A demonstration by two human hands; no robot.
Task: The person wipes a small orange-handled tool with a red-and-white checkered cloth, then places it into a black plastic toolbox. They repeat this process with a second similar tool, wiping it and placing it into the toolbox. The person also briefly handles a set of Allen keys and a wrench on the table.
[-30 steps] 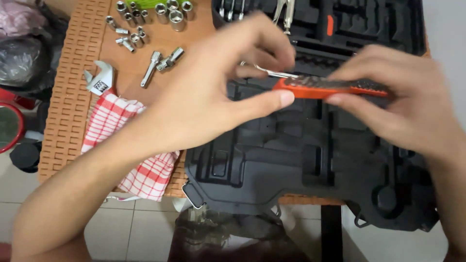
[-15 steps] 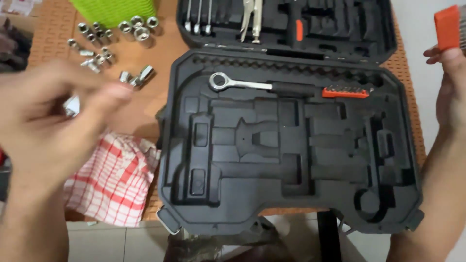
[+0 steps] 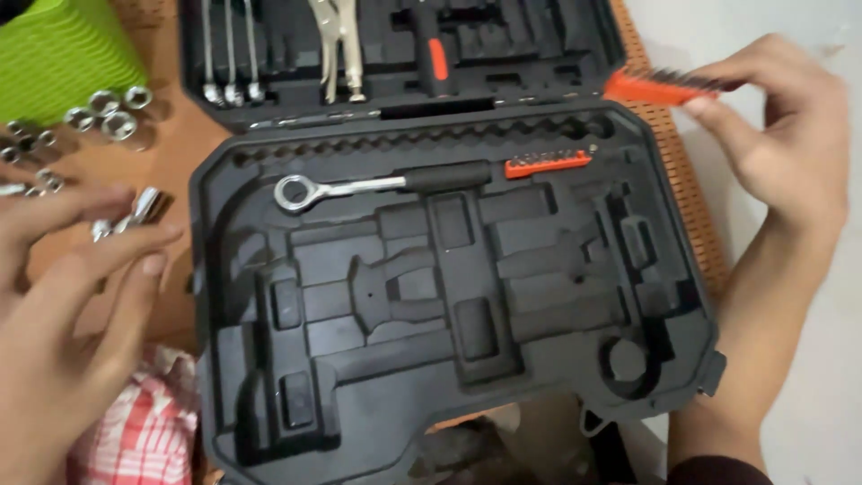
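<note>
Right hand (image 3: 772,135): positioned at the upper right of the frame, over the pale surface beside the case; fingers were closed on one end of an orange bit holder.
Orange bit holder (image 3: 660,87): held at the upper right, just past the right edge of the case lid, lying nearly level; a row of dark bits was seen along its upper edge, blurred.
Left hand (image 3: 63,314): located at the lower left of the frame; fingers were spread and extended toward the loose metal pieces, with nothing clamped between them.
Socket adapter (image 3: 144,209): a small metal piece lay just beyond the left fingertips; contact could not be determined.
Loose sockets (image 3: 108,101): grouped at the upper left on the brown table, beside a green basket (image 3: 63,49).
Tool case (image 3: 449,359): a black moulded tray occupied the centre of the frame, lid open toward the top.
Ratchet wrench (image 3: 359,186): seated in the upper recess of the tray, ring end to the left.
Second orange bit strip (image 3: 548,163): seated in the tray, directly right of the ratchet handle.
Lid contents: spanners (image 3: 229,54) and locking pliers (image 3: 337,45) were stowed at the top of the frame.
Checked cloth (image 3: 144,431): red and white, at the lower left, partly under the left hand.
</note>
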